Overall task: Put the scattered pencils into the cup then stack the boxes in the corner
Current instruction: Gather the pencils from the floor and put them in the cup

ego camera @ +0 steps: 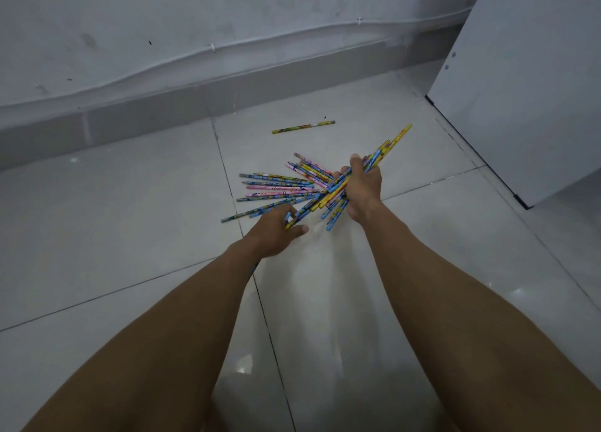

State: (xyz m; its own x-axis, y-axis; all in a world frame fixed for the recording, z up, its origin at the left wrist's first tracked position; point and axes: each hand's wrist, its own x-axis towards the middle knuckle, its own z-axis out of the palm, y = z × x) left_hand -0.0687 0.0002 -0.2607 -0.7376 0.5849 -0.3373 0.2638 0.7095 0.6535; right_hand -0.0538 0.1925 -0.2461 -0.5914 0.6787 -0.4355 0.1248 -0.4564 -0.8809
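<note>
My right hand (362, 189) is closed around a bundle of patterned pencils (377, 158) in blue and yellow, whose tips slant up to the right. My left hand (276, 228) pinches the lower ends of a few pencils at the bundle's bottom left. Several more pencils (276, 187), blue, pink and yellow, lie fanned out on the white floor tiles just left of my hands. A single yellow-green pencil (303, 127) lies apart, farther back toward the wall. No cup or box is in view.
A grey skirting board (136, 122) runs under the scuffed white wall, with a thin cable clipped along the wall. A white cabinet (520, 83) stands at the right, its corner close to the raised pencil tips.
</note>
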